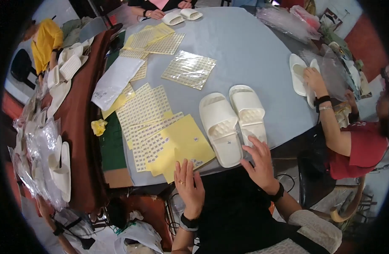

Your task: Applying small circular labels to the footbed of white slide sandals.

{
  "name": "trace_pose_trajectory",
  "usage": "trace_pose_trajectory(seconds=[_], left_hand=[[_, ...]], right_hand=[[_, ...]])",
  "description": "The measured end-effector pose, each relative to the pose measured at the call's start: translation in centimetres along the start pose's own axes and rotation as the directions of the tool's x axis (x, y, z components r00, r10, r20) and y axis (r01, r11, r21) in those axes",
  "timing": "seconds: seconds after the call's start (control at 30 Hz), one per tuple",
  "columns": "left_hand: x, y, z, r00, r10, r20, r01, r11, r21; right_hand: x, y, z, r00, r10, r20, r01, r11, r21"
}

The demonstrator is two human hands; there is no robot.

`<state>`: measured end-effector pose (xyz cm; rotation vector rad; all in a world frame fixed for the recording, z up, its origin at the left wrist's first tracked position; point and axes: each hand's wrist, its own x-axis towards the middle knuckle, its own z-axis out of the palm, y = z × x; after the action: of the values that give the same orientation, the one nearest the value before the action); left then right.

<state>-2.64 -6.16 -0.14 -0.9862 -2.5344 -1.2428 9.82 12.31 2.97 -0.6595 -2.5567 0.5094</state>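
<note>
Clock centred on the footwear, 12 pointing away from the body. A left slipper and a right slipper, both cream, are laid side by side on the grey table, toes toward 12, heels toward 6. The left hand is held at 7, by the near edge of a yellow sheet; its fingers are loosely spread, nothing seen in them. The right hand is held at 5, fingers splayed over the right slipper's heel; whether the sole is touched cannot be told. A small dark mark is seen on the left slipper's heel. Moulded foam or soft plastic is suggested by the thick, smooth look: judged light, springy, not easily broken. The strap is likely dented by a hard squeeze; the sole is judged firmer. Each is best taken by the sole's edges at the heel, thumb at 9, fingers at 3, or hooked under the strap. Some sliding is to be expected if nudged; the marked patch is best left unrubbed.
</note>
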Motion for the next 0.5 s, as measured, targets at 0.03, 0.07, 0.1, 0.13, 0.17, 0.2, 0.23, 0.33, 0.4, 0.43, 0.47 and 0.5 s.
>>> trace_pose_trajectory(seconds=[0.03, 0.07, 0.1, 0.13, 0.17, 0.2, 0.23, 0.33, 0.4, 0.43, 0.47, 0.5], left_hand=[[0.0, 0.4, 0.4, 0.998, 0.048, 0.041, -0.051, 0.996, 0.075], [-0.1, 0.8, 0.7, 0.991, 0.101, 0.083, -0.113, 0.982, 0.152], [0.0, 1.0, 1.0, 0.986, 0.127, 0.107, -0.140, 0.982, 0.123], [0.1, 1.2, 1.3, 0.986, 0.123, 0.113, -0.136, 0.984, 0.116], [0.0, 1.4, 1.4, 0.979, 0.123, 0.162, -0.140, 0.985, 0.097], [0.0, 1.6, 1.6, 0.967, 0.114, 0.226, -0.137, 0.987, 0.087], [0.0, 1.7, 1.7, 0.968, 0.129, 0.213, -0.148, 0.986, 0.076], [-0.3, 1.9, 1.9, 0.961, 0.143, 0.235, -0.165, 0.983, 0.078], [-0.4, 1.9, 2.1, 0.962, 0.110, 0.250, -0.137, 0.986, 0.094], [-0.6, 2.0, 2.1, 0.963, 0.116, 0.243, -0.141, 0.986, 0.088], [-0.7, 2.0, 2.1, 0.963, 0.112, 0.244, -0.136, 0.987, 0.085], [-0.8, 2.0, 2.1, 0.961, 0.106, 0.254, -0.133, 0.987, 0.089]], right_hand=[[0.3, 0.6, -0.2, 0.998, 0.050, -0.026, -0.048, 0.995, 0.086], [0.5, 1.2, -0.4, 0.993, 0.101, -0.064, -0.088, 0.980, 0.180], [1.2, 1.9, -0.4, 0.980, 0.028, -0.199, 0.001, 0.990, 0.143], [1.9, 2.7, -0.7, 0.982, 0.040, -0.187, -0.015, 0.991, 0.132], [2.5, 3.4, -1.0, 0.993, 0.027, -0.117, -0.012, 0.992, 0.125], [3.2, 4.0, -1.3, 0.999, 0.020, -0.049, -0.014, 0.993, 0.115], [4.1, 4.4, -1.1, 1.000, -0.002, -0.004, 0.003, 0.983, 0.181], [5.6, 4.5, 0.1, 0.993, -0.108, 0.051, 0.107, 0.994, 0.024], [5.9, 4.3, 0.9, 0.991, -0.124, 0.054, 0.126, 0.991, -0.036], [6.0, 4.2, 1.3, 0.988, -0.140, 0.065, 0.145, 0.985, -0.091], [5.9, 4.2, 1.6, 0.989, -0.137, 0.062, 0.142, 0.986, -0.092], [5.9, 4.1, 1.9, 0.989, -0.146, 0.036, 0.149, 0.981, -0.122]])
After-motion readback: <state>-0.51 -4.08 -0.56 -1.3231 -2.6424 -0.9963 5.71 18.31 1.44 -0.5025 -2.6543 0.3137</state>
